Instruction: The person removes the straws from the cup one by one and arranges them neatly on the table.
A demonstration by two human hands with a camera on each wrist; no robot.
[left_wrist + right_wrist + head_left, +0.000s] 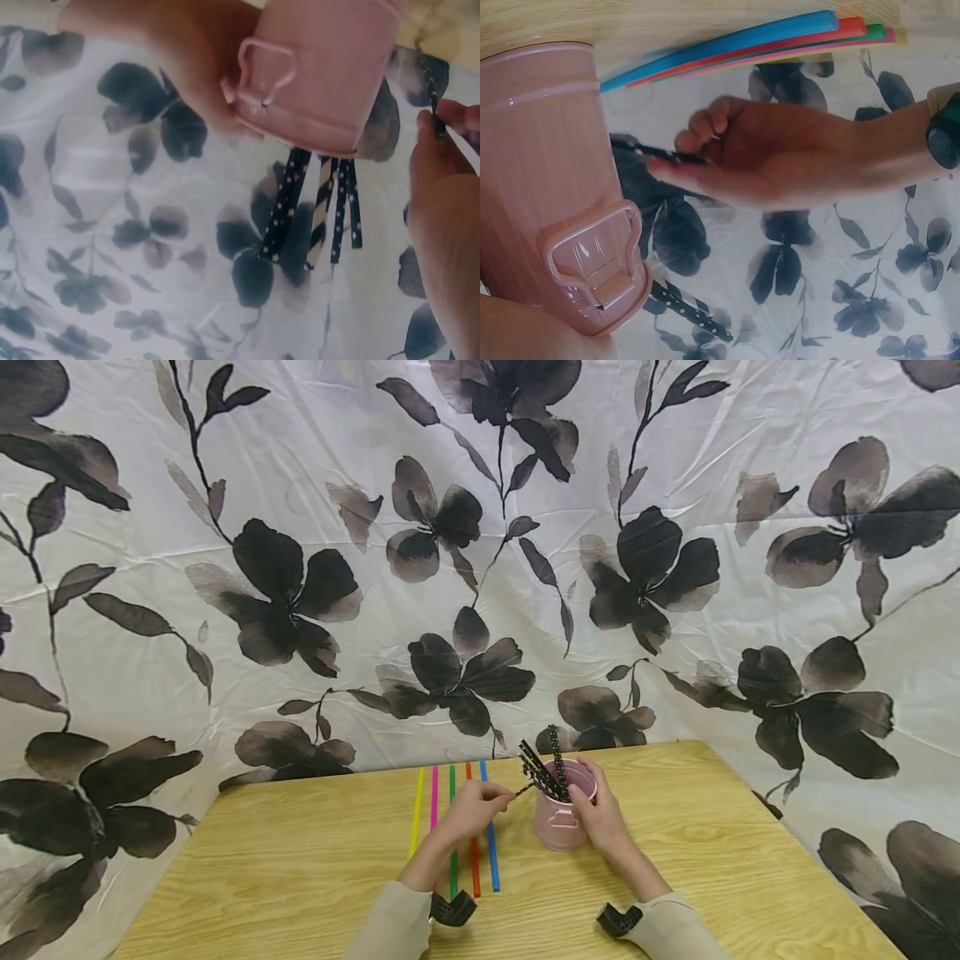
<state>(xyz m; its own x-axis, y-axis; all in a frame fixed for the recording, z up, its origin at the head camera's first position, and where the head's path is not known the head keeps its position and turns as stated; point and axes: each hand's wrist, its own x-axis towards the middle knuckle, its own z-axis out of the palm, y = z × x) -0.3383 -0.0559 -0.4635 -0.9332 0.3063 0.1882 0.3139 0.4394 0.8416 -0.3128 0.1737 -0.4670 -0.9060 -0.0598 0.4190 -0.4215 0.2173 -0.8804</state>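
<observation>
My left hand (472, 807) pinches a thin black-and-white patterned straw (660, 152) between thumb and fingers, just left of a pink metal pail (558, 837). My right hand (602, 818) grips the pail from its right side, thumb near the rim and fingers around the far side. Several black-and-white straws (281, 210), dotted and striped, stick out of the pail's mouth and lean in different directions. A small pink wire handle (592, 247) shows on the pail's side. The pail's base is close over the wooden table.
Yellow (416, 818), pink (434, 793), green (453, 878), red (475, 870) and blue straws (492, 860) lie side by side on the wooden table (285, 860), partly under my left hand. A white floral cloth (360, 435) hangs behind the table's back edge.
</observation>
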